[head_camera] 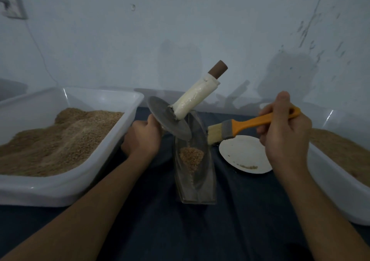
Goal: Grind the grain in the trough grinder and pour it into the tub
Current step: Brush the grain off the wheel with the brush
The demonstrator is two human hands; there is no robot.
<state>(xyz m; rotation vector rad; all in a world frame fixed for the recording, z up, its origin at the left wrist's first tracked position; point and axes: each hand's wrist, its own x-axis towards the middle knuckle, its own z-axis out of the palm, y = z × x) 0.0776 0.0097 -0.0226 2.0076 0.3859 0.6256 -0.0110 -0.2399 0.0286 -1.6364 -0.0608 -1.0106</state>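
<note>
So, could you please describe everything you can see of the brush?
The brush has an orange handle that looks plastic, with a hole at its end, a grey ferrule and pale bristles. The right hand grips the handle and holds it in the air, bristles pointing left toward the trough grinder, above the white plate's edge. Whether the bristles touch anything is unclear.
</note>
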